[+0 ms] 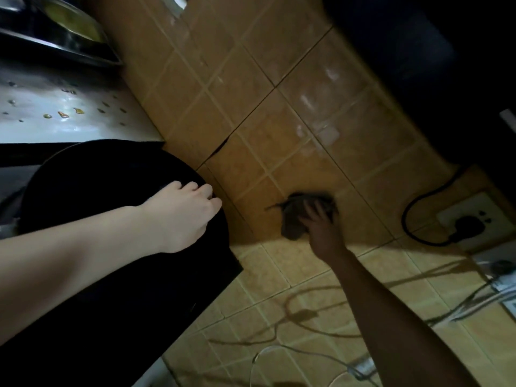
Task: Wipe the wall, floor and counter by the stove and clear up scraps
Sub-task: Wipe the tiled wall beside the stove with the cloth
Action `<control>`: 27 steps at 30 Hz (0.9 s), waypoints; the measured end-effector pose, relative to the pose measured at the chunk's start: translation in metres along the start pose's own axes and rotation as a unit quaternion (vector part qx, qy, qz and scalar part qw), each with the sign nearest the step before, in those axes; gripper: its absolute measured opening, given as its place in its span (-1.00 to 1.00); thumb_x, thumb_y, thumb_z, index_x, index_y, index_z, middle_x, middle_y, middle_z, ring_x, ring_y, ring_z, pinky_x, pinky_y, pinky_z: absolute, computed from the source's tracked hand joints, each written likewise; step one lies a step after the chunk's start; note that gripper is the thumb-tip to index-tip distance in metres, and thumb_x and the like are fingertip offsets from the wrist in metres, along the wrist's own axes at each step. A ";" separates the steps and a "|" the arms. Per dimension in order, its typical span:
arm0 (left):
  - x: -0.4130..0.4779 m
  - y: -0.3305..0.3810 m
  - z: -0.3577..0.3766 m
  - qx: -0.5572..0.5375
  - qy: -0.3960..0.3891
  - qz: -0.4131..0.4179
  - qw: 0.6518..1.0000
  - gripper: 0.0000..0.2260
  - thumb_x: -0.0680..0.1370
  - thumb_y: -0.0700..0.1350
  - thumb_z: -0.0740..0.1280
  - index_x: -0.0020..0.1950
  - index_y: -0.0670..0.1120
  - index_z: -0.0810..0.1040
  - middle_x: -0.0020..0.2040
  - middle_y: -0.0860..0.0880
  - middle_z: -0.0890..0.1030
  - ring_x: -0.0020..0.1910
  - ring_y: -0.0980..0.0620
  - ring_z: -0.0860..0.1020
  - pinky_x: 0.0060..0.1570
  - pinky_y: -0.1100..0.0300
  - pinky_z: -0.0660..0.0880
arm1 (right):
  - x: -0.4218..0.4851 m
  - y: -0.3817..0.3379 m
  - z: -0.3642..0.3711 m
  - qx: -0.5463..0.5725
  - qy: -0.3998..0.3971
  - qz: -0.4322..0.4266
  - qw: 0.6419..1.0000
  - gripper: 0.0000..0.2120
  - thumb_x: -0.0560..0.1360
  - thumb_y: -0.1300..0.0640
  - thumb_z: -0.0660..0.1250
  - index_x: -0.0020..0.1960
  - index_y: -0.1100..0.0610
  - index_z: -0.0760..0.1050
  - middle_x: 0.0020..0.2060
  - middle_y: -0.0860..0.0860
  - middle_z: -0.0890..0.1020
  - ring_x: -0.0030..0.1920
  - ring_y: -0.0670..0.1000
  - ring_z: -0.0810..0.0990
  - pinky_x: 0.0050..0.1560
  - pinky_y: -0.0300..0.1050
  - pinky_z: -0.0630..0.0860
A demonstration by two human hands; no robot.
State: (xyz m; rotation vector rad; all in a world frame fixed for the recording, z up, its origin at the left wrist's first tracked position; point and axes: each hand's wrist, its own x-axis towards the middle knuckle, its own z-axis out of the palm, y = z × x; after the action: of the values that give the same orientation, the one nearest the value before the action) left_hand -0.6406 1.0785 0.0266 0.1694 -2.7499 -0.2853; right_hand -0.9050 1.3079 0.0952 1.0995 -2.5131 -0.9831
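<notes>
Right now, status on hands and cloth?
Right hand pressing grey cloth on tiled wall, low. Left hand resting on dark appliance. Plugged cord nearby.

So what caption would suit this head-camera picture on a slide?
Right hand presses a dark cloth to the tiled wall near the floor; left hand rests on a black surface.

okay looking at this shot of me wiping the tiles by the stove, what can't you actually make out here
Head view only:
- Cloth: blurred by motion, half covered by the right hand; its fabric is unclear.
- Black stove top: too dark to show burners or dirt; the left hand rests on its edge.
- Upper right corner: black shadow hides whatever is there.
- Metal pan: cut off by the top edge.
</notes>
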 end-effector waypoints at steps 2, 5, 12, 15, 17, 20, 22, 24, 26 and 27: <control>0.003 -0.001 0.003 0.010 -0.001 0.004 1.000 -0.72 0.59 -0.03 0.12 0.31 0.02 0.30 0.25 -0.02 0.37 0.17 -0.04 0.42 0.09 0.10 0.38 | -0.008 -0.011 0.020 0.001 -0.036 -0.004 0.999 -0.44 0.55 0.27 0.12 0.48 -0.10 0.19 0.55 -0.04 -0.11 0.54 0.06 -0.19 0.44 0.24 -0.01; 0.008 0.001 0.006 0.000 0.001 0.009 1.000 -0.73 0.59 -0.03 0.12 0.29 0.03 0.31 0.25 -0.02 0.37 0.16 -0.04 0.42 0.09 0.10 0.37 | -0.014 -0.017 0.033 -0.020 -0.078 -0.009 0.997 -0.46 0.58 0.24 0.08 0.49 -0.12 0.13 0.55 -0.06 -0.14 0.54 0.02 -0.20 0.46 0.21 -0.06; 0.017 -0.010 -0.006 0.002 0.038 0.000 0.999 -0.73 0.57 0.00 0.13 0.27 0.06 0.32 0.23 0.00 0.38 0.15 -0.03 0.44 0.04 0.10 0.39 | -0.013 0.017 -0.001 -0.034 -0.010 -0.020 0.999 -0.41 0.53 0.26 0.14 0.50 -0.10 0.14 0.55 -0.09 -0.09 0.54 -0.02 -0.17 0.46 0.18 -0.10; 0.022 -0.019 -0.016 0.026 0.059 -0.010 0.998 -0.74 0.57 0.02 0.12 0.25 0.06 0.34 0.18 0.01 0.41 0.11 -0.02 0.46 -0.03 0.12 0.38 | -0.003 0.037 -0.031 -0.030 0.025 -0.013 0.999 -0.42 0.52 0.25 0.18 0.48 -0.10 0.18 0.55 -0.08 -0.05 0.54 -0.02 -0.14 0.45 0.18 -0.07; 0.025 -0.026 -0.022 0.040 0.064 -0.014 0.997 -0.74 0.57 0.03 0.11 0.24 0.06 0.34 0.14 0.01 0.40 0.07 -0.02 0.46 -0.10 0.13 0.33 | 0.009 0.047 -0.052 -0.031 0.046 0.003 0.998 -0.43 0.52 0.24 0.21 0.47 -0.09 0.22 0.55 -0.07 -0.03 0.54 -0.01 -0.12 0.45 0.16 -0.04; 0.026 -0.040 -0.033 0.053 0.065 -0.024 0.996 -0.75 0.57 0.03 0.11 0.24 0.06 0.34 0.11 0.00 0.39 0.05 -0.02 0.46 -0.13 0.14 0.29 | 0.030 0.055 -0.084 -0.019 0.077 0.030 0.996 -0.51 0.56 0.17 0.22 0.45 -0.09 0.25 0.55 -0.06 -0.01 0.54 0.00 -0.11 0.46 0.15 0.00; 0.027 -0.051 -0.043 0.051 0.073 -0.034 0.995 -0.75 0.57 0.03 0.11 0.23 0.04 0.34 0.10 -0.02 0.39 0.06 -0.04 0.46 -0.09 0.12 0.33 | 0.044 0.057 -0.106 -0.006 0.096 0.040 0.995 -0.54 0.57 0.13 0.21 0.45 -0.07 0.28 0.55 -0.02 0.03 0.54 0.03 -0.07 0.46 0.16 0.03; 0.030 -0.059 -0.052 0.049 0.082 -0.041 0.995 -0.73 0.57 0.02 0.10 0.25 0.01 0.34 0.11 -0.03 0.39 0.07 -0.04 0.46 -0.05 0.11 0.36 | 0.058 0.058 -0.128 0.006 0.113 0.052 0.992 -0.54 0.56 0.14 0.23 0.44 -0.05 0.29 0.55 0.01 0.05 0.54 0.06 -0.05 0.45 0.18 0.06; 0.032 -0.065 -0.058 0.048 0.090 -0.043 0.994 -0.71 0.57 0.03 0.10 0.27 0.01 0.32 0.13 -0.03 0.39 0.08 -0.04 0.46 -0.03 0.10 0.37 | 0.072 0.059 -0.146 0.006 0.131 0.063 0.989 -0.52 0.55 0.13 0.26 0.44 -0.05 0.29 0.54 0.02 0.06 0.54 0.07 -0.04 0.45 0.18 0.08; 0.032 -0.068 -0.061 0.050 0.094 -0.043 0.993 -0.71 0.57 0.04 0.09 0.27 0.02 0.32 0.14 -0.03 0.40 0.08 -0.04 0.46 -0.02 0.10 0.37 | 0.078 0.058 -0.154 0.010 0.133 0.067 0.989 -0.51 0.54 0.13 0.27 0.45 -0.05 0.28 0.54 0.03 0.06 0.54 0.08 -0.05 0.45 0.19 0.07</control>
State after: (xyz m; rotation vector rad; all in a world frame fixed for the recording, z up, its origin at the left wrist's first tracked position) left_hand -0.6423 0.9969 0.0784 0.3258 -2.5751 -0.1464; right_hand -0.9234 1.2046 0.2448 0.9788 -2.3497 -0.7254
